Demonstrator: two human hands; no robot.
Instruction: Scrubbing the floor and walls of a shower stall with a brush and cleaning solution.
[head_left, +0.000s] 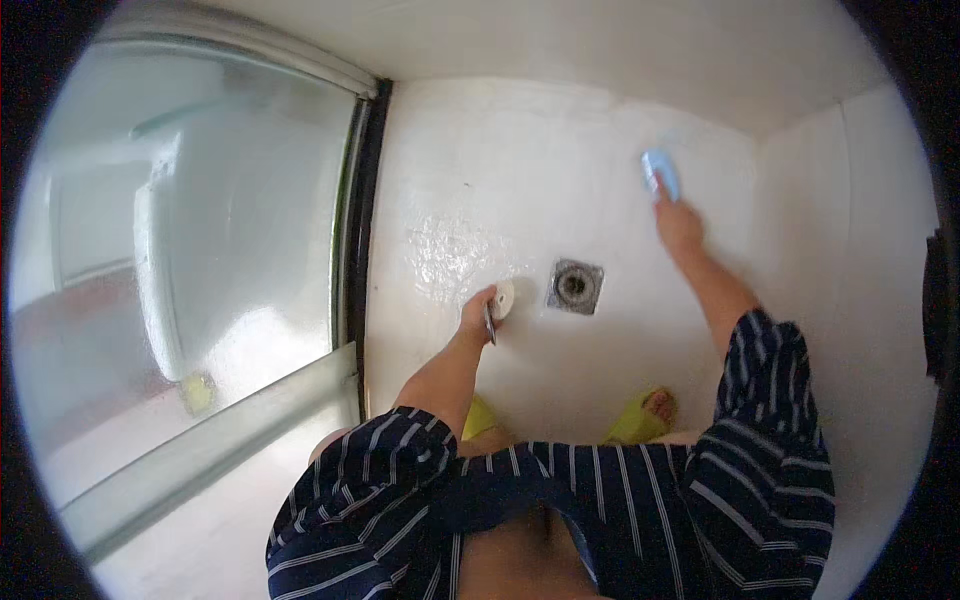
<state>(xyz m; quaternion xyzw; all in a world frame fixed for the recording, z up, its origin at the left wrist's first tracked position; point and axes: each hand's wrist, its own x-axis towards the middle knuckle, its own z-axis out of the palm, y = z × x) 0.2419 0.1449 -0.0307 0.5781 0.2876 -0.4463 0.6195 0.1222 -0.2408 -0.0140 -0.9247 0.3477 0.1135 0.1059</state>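
In my right hand (679, 229) is a light blue scrubbing brush or sponge (660, 169), blurred, held low over the far right part of the white floor (480, 142). My left hand (475, 315) grips a round white piece with a small centre hole (502, 300). A thin metal edge shows at its near side; it may be a drain cover. Just right of that hand lies a square metal floor drain (575, 286), uncovered, its round dark opening showing.
A frosted glass sliding door (247, 195) stands at the left, its dark-edged track (364, 225) along the floor. White walls (810, 187) enclose the far and right sides. Yellow-green slippers (634, 420) are on my feet. Wet, shiny floor lies left of the drain.
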